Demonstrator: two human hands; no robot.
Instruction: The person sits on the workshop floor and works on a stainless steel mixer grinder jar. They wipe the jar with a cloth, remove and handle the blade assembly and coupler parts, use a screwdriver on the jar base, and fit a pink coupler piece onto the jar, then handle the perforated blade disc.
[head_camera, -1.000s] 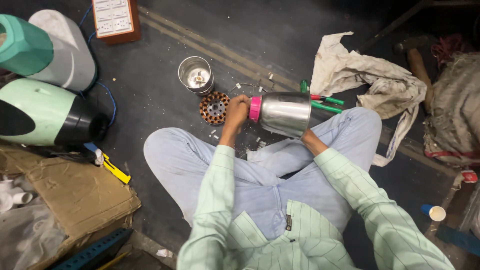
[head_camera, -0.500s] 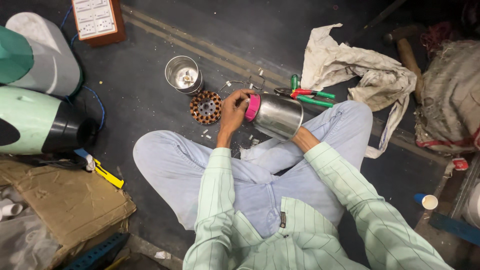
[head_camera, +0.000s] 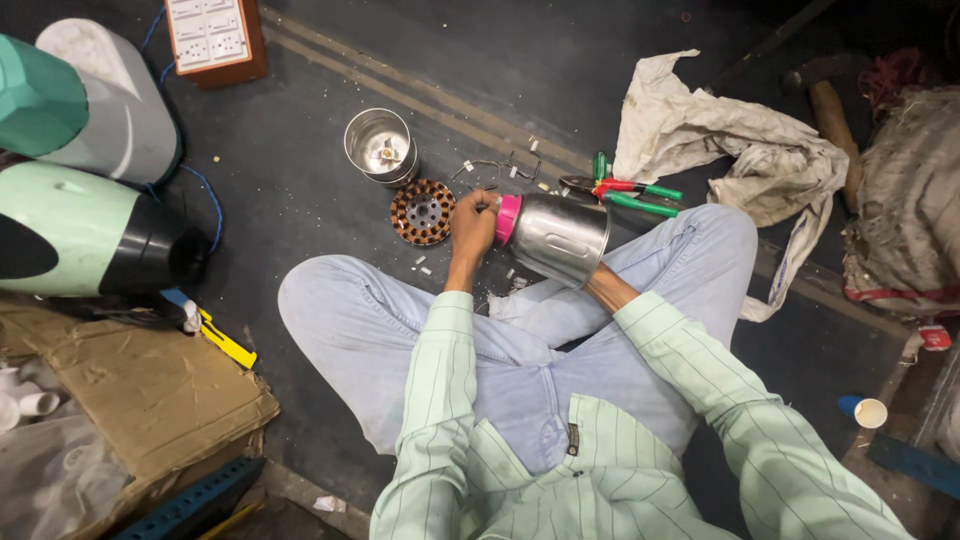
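Seated cross-legged, I steady a steel jar (head_camera: 562, 238) over my lap, long axis running left–right, pink rim leftward. My left hand (head_camera: 474, 224) pinches closed at that rim; my right hand is hidden behind the jar, its grip indeterminate.

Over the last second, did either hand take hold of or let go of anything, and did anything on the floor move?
No change of grip: the left hand stays at the pink end of the steel jar, which still lies tilted on the leg; the right hand is hidden behind the jar. The copper-wound ring, steel cup, pliers and cloth lie where they were. Only the camera shifted.
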